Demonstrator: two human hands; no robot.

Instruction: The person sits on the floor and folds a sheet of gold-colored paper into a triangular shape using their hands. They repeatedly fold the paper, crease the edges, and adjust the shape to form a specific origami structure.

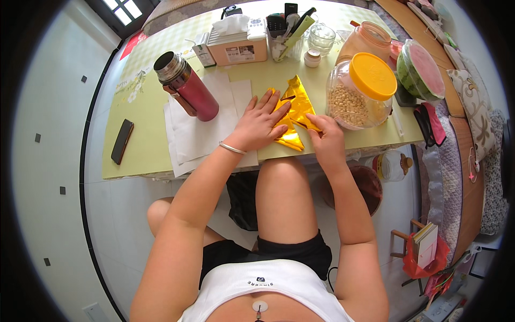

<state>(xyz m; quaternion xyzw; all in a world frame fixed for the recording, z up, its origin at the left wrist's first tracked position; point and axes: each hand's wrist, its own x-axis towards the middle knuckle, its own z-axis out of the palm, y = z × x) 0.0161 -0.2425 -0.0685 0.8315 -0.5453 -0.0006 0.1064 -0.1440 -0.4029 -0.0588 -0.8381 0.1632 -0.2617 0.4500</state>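
Grip: the left hand (261, 124) lies flat, fingers spread, pressing down the folded sheet of shiny gold foil paper (294, 115); nothing is clenched. The right hand (325, 135) pinches the sheet's right edge between thumb and fingertips.
Paper: it lies on the pale green tabletop (139, 134), near the front edge, partly over white paper sheets (198, 134).
Risk: slick foil may slide under the flat palm, so a crease could run crooked; a hard tug at the pinched edge might tear it.
Nearby hazard: the clear plastic jar with a yellow lid (360, 90) stands just beside the right hand; a swung elbow could knock it.
Pose: both forearms reach forward from the lower edge, wrists low, a thin bangle (232, 147) on the left wrist.
Further out: a dark red steel flask (188, 86) and a black phone (122, 141) sit to the left.
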